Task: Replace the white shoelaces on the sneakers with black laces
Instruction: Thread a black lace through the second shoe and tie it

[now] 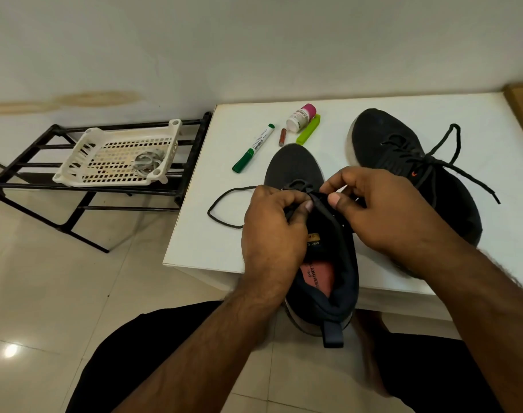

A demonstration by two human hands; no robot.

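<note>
I see left hand and right hand both pinching black lace over near shoe at table edge. Risk: knot slips; shoe overhang tips off.

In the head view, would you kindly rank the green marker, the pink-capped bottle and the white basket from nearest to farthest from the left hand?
Measured from the left hand:
1. Green marker, on the white table just beyond and left of the hand.
2. Pink-capped bottle, farther back on the table, near the wall.
3. White basket, off the table, on the black rack to the left.
</note>
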